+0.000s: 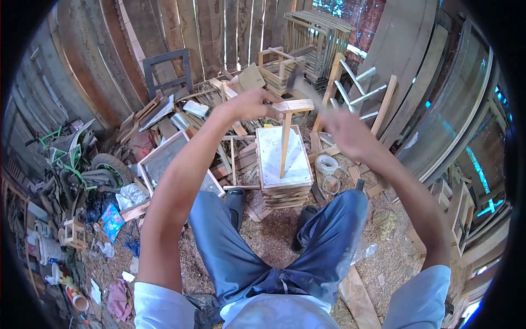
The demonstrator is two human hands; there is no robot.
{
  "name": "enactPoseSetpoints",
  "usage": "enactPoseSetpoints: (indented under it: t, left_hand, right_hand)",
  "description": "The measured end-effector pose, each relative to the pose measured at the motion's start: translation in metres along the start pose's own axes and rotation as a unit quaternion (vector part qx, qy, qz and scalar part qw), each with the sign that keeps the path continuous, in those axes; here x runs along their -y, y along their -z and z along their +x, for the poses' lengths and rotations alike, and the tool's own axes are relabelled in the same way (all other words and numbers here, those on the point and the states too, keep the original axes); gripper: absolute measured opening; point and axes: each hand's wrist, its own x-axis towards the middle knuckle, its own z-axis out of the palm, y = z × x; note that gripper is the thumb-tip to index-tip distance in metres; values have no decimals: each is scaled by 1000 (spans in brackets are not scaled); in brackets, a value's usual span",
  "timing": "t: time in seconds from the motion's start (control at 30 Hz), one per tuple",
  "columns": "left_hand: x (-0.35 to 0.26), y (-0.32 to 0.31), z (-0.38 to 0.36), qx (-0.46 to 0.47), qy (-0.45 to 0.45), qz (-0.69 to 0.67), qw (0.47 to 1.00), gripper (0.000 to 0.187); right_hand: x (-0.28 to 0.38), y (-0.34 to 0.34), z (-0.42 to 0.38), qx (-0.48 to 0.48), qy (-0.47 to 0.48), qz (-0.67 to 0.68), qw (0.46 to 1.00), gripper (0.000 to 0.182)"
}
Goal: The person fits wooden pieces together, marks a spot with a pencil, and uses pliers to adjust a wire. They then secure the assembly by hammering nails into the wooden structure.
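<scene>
My left hand (255, 104) grips the left end of a short wooden crosspiece (298, 105). Below that crosspiece a thin wooden stick (285, 145) stands upright, its foot on a whitish board (268, 156). The board tops a waist-high-looking stack of wooden pieces (286, 196) between my knees. In my right hand (349, 134) is a hammer (311, 93), raised to the right of the crosspiece and blurred by motion. Its dark head points up and away from me, apart from the wood.
Wooden frames (323, 46) are piled at the back, beside a ladder-like frame (359, 93). Plastic tubs (327, 164) sit right of the stack. A framed panel (178, 164) leans among scrap wood at left, near a small motorbike (82, 159). Shavings cover the floor.
</scene>
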Motion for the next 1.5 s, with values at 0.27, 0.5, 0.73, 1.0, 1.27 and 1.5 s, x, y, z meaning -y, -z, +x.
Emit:
enactPoseSetpoints:
  t: [0.27,0.5,0.73,1.0,1.27,1.5]
  left_hand:
    - [-6,4,-6,16,18,-19,1000,58]
    - [-16,7,-12,28,12,-10,999,59]
    - [-7,5,-18,10,18,-34,999,62]
    - [-2,11,-24,1,52,-53,997,53]
    - [29,11,-25,-54,13,-83,995,51]
    - [43,-4,-1,-155,24,13,988,48]
  right_hand:
    - [21,20,0,-65,-74,64,993,35]
    - [11,19,3,45,-40,-22,998,35]
    - [7,-5,-4,103,-76,-48,991,35]
    - [18,-6,-6,83,-85,-1,993,39]
    - [-16,-29,-2,39,-126,144,981,38]
    - [-71,-118,26,-163,-122,366,908,26]
